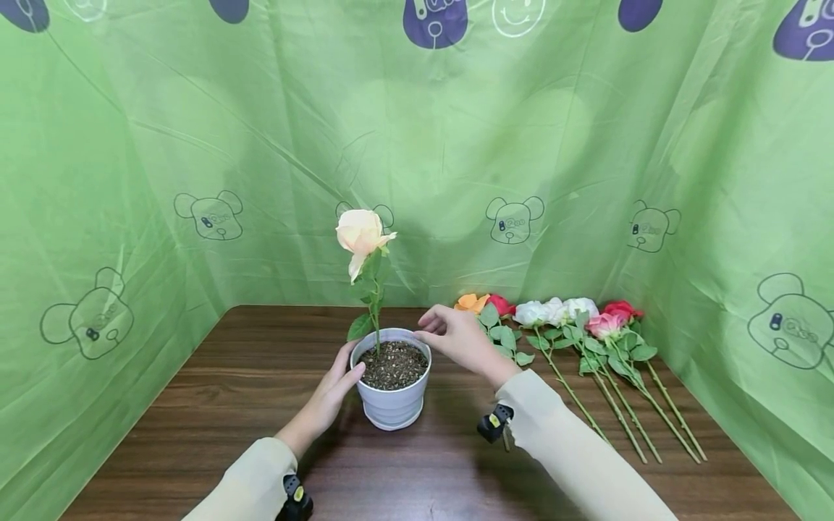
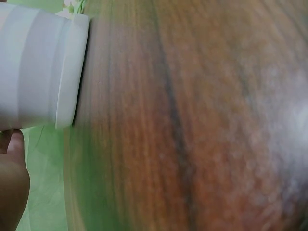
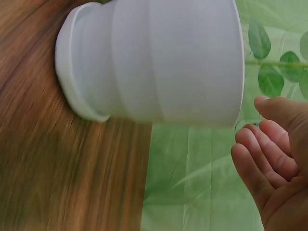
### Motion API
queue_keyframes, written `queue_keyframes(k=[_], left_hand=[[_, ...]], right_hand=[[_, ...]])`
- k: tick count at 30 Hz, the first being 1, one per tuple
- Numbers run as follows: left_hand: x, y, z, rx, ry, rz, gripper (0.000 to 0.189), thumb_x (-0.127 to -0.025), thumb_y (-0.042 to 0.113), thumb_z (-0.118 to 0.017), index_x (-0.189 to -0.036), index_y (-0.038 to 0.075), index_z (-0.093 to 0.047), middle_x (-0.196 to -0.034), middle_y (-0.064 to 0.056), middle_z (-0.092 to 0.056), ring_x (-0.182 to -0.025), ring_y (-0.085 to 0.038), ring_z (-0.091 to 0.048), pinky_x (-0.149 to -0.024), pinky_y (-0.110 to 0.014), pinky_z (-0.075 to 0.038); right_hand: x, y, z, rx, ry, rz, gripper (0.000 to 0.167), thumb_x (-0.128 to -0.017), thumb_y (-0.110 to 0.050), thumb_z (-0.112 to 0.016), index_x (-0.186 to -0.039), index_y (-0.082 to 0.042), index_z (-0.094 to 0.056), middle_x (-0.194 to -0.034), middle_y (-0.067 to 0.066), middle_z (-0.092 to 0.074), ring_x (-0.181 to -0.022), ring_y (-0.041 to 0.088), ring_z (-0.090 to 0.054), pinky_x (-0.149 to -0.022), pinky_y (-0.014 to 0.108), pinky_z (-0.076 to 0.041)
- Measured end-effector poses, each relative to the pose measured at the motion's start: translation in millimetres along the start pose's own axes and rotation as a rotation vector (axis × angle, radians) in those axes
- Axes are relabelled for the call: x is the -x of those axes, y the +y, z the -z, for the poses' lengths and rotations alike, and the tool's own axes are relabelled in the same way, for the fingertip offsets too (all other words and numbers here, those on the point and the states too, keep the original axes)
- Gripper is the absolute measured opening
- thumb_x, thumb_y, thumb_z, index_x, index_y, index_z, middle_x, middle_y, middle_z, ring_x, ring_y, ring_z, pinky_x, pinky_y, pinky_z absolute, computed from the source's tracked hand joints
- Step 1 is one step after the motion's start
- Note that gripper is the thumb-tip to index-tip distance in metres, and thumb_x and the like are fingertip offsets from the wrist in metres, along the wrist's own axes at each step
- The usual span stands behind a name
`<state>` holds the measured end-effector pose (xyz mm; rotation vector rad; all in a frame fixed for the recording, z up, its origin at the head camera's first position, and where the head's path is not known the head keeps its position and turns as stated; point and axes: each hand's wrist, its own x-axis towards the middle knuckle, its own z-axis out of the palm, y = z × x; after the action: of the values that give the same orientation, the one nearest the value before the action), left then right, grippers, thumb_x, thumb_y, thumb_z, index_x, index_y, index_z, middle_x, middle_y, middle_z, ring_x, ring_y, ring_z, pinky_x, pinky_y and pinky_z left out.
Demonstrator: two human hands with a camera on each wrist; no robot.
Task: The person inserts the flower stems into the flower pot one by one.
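Note:
A white flower pot [image 1: 394,405] filled with dark soil [image 1: 393,367] stands on a saucer. One cream rose [image 1: 360,233] rises upright from the soil near the pot's back left. My left hand [image 1: 334,387] grips the pot's left side, the thumb at its rim; the left wrist view shows part of that hand [image 2: 13,180] against the white wall. At the right rim, my right hand [image 1: 459,339] hovers with loosely bent fingers, nothing between them. In the right wrist view, the right hand [image 3: 276,154] is just beside the rim; whether it touches I cannot tell.
Several loose roses lie to the right on the wooden table [image 1: 247,405]: an orange one [image 1: 472,303], white ones [image 1: 554,311], a pink one [image 1: 604,325] and red ones [image 1: 623,310], stems pointing toward the front. A green curtain [image 1: 417,145] surrounds the table's back and sides.

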<state>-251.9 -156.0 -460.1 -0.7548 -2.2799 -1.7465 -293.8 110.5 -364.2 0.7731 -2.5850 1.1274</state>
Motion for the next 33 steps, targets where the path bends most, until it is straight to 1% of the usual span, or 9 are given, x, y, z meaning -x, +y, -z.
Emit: queue_keyframes(k=[5,11,16,21,24,27,30,33], left_hand=[[-0.5,0.6,0.0,0.007,-0.002,-0.006,0.049,-0.107,0.019,-0.042,-0.153,0.005,-0.032,-0.155,-0.018,-0.037,-0.144,-0.033,-0.028,-0.111,-0.015,-0.021],[-0.7,0.2,0.6,-0.003,-0.007,-0.01,0.049,-0.107,0.02,-0.042,-0.153,0.006,-0.032,-0.155,-0.017,-0.037,-0.144,-0.032,-0.028,-0.111,-0.016,-0.021],[-0.7,-1.1,0.7,0.0,-0.007,-0.009,0.049,-0.107,0.02,-0.042,-0.153,0.005,-0.032,-0.155,-0.018,-0.037,-0.144,-0.032,-0.028,-0.111,-0.016,-0.02],[0.5,-0.7,-0.2,0.01,-0.007,0.005,0.049,-0.107,0.02,-0.042,-0.153,0.006,-0.032,-0.156,-0.017,-0.036,-0.145,-0.032,-0.027,-0.111,-0.016,-0.02],[1.0,0.6,-1.1,0.013,-0.006,0.008,0.049,-0.107,0.02,-0.042,-0.153,0.006,-0.032,-0.156,-0.017,-0.036,-0.145,-0.031,-0.027,-0.111,-0.016,-0.02],[0.8,1.7,-1.6,0.012,-0.006,0.002,0.049,-0.107,0.02,-0.042,-0.153,0.006,-0.032,-0.156,-0.017,-0.036,-0.145,-0.031,-0.027,-0.111,-0.016,-0.02],[0.5,2.2,-1.5,0.006,-0.005,-0.001,0.049,-0.107,0.02,-0.042,-0.153,0.006,-0.032,-0.156,-0.017,-0.035,-0.145,-0.031,-0.026,-0.111,-0.017,-0.019],[0.7,2.7,-1.1,0.001,-0.002,0.005,0.049,-0.107,0.02,-0.042,-0.153,0.006,-0.032,-0.156,-0.018,-0.036,-0.145,-0.031,-0.026,-0.111,-0.017,-0.019]], right_hand=[[9.7,15.3,10.4,0.03,-0.003,-0.029,0.022,-0.088,-0.023,-0.079,-0.101,-0.007,-0.071,-0.084,-0.006,-0.071,-0.074,0.008,-0.064,-0.068,0.03,-0.054],[23.9,39.9,16.1,0.106,-0.018,-0.08,0.018,-0.087,-0.025,-0.079,-0.096,-0.012,-0.071,-0.079,-0.009,-0.069,-0.071,0.006,-0.064,-0.067,0.031,-0.053],[36.5,60.6,20.9,0.096,-0.039,-0.148,0.017,-0.087,-0.024,-0.08,-0.094,-0.011,-0.071,-0.08,-0.007,-0.07,-0.074,0.009,-0.065,-0.069,0.032,-0.054],[47.7,79.1,25.7,0.117,-0.074,-0.208,0.018,-0.087,-0.025,-0.08,-0.094,-0.011,-0.071,-0.08,-0.007,-0.069,-0.075,0.009,-0.064,-0.07,0.033,-0.054],[53.8,88.1,27.8,0.127,-0.09,-0.227,0.017,-0.088,-0.024,-0.079,-0.094,-0.011,-0.072,-0.078,-0.007,-0.068,-0.072,0.009,-0.063,-0.066,0.032,-0.054],[59.7,95.3,29.4,0.118,-0.111,-0.263,0.016,-0.088,-0.022,-0.079,-0.094,-0.01,-0.071,-0.075,-0.006,-0.068,-0.065,0.011,-0.062,-0.06,0.03,-0.053],[65.0,101.2,29.9,0.102,-0.139,-0.321,0.019,-0.088,-0.02,-0.079,-0.097,-0.006,-0.07,-0.072,-0.004,-0.067,-0.059,0.015,-0.062,-0.055,0.029,-0.052],[69.7,105.8,29.3,0.096,-0.165,-0.394,0.026,-0.087,-0.02,-0.08,-0.102,-0.002,-0.069,-0.069,-0.001,-0.064,-0.057,0.017,-0.062,-0.053,0.03,-0.053]])
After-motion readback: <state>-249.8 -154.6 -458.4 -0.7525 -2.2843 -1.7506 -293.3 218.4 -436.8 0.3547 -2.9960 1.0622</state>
